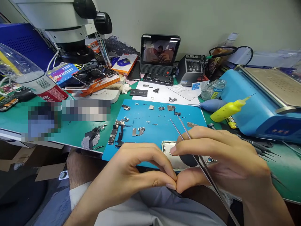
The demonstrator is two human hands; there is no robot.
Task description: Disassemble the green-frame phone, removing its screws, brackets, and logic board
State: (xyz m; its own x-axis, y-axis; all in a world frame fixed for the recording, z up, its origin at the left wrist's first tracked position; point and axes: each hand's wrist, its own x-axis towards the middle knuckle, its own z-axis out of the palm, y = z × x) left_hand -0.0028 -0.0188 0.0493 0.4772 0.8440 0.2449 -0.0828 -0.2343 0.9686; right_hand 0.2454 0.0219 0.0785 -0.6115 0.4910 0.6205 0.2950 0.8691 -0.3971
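My left hand (141, 171) is closed in a pinch, its thumb and fingertips meeting the right thumb at the mat's front edge. Anything between those fingertips is too small or hidden to make out. Metal tweezers (204, 169) lie across my right hand (225, 153), which is closed around them; their tips are apart and point away over the mat. Beneath the right fingers is a silver phone housing (166, 147), partly covered by the hand. Small phone parts lie spread on the blue mat (150, 147), among them a logic board (113, 134) and a flex cable (138, 131).
A phone battery (138, 92) lies on white paper behind the mat. Left stand a microscope (68, 31) and a tilted bottle (44, 84). On the right are a yellow dispenser bottle (227, 111), a glass jar (213, 90) and a blue machine (254, 110). A screen device (160, 53) stands at the back.
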